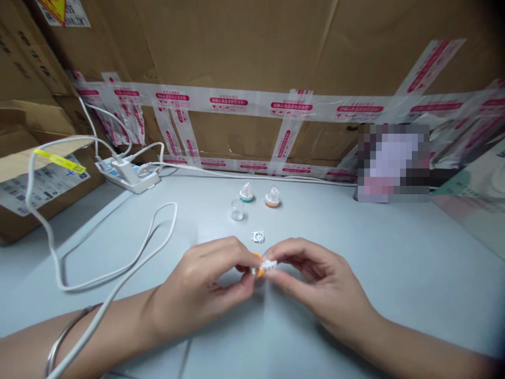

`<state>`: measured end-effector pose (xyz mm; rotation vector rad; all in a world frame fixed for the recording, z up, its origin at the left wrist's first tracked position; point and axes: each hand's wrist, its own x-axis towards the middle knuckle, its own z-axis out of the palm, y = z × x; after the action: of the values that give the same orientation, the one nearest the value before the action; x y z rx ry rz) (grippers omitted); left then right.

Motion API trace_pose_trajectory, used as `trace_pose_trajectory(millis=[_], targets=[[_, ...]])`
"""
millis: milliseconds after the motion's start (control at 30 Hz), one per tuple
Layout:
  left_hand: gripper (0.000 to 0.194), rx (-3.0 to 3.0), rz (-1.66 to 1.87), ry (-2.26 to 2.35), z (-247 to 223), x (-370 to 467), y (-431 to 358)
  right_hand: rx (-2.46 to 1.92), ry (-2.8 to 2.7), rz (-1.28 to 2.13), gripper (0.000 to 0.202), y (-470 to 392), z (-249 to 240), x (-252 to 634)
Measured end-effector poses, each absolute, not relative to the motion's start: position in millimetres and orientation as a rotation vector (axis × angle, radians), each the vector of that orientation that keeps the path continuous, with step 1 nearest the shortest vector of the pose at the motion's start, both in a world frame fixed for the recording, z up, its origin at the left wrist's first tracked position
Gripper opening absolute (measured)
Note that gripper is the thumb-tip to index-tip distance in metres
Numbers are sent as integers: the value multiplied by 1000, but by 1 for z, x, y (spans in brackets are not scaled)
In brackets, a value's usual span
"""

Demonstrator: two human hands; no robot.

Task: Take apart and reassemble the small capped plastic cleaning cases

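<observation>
Low in the middle of the view, a small orange-and-white piece (pixel 260 267) is held between both hands. My left hand (pixel 215 276) pinches its orange side with thumb and fingertips. From the right, my right hand (pixel 315 279) pinches the white part. The fingertips hide much of the piece. Just beyond them, a flat white part with a wheel shape (pixel 258 237) lies on the table. Farther back stand a white piece on a teal base (pixel 246 192), a white piece on an orange base (pixel 272 197) and a clear cup (pixel 237 210).
A white cable (pixel 138 260) loops over the table's left side and crosses my left forearm. The power strip (pixel 138 179) sits at the back left beside an open cardboard box (pixel 51 184). Large taped cardboard (pixel 236 52) stands behind. A blurred-out object (pixel 394 163) is at the back right.
</observation>
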<state>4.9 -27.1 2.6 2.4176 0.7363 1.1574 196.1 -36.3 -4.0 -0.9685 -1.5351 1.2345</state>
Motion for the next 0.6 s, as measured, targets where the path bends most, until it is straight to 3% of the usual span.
trace_pose_trajectory(millis=[100, 233, 433, 500, 600], targets=[[15, 2677, 1230, 673, 1, 1, -26, -1006, -1168, 1649, 33, -38, -5, 194], [18, 2951, 1129, 523, 0, -1, -26, -937, -925, 1908, 23, -43, -6, 191], [25, 2534, 1085, 775, 0, 1, -13, -1011, -822, 1706, 26, -30, -6, 199], [18, 2418, 1090, 932, -1, 0, -1, -1067, -815, 1612, 28, -21, -7, 204], [20, 2383, 869, 1042, -2, -1, 19, -1128, -853, 1531, 32, -10, -10, 210]])
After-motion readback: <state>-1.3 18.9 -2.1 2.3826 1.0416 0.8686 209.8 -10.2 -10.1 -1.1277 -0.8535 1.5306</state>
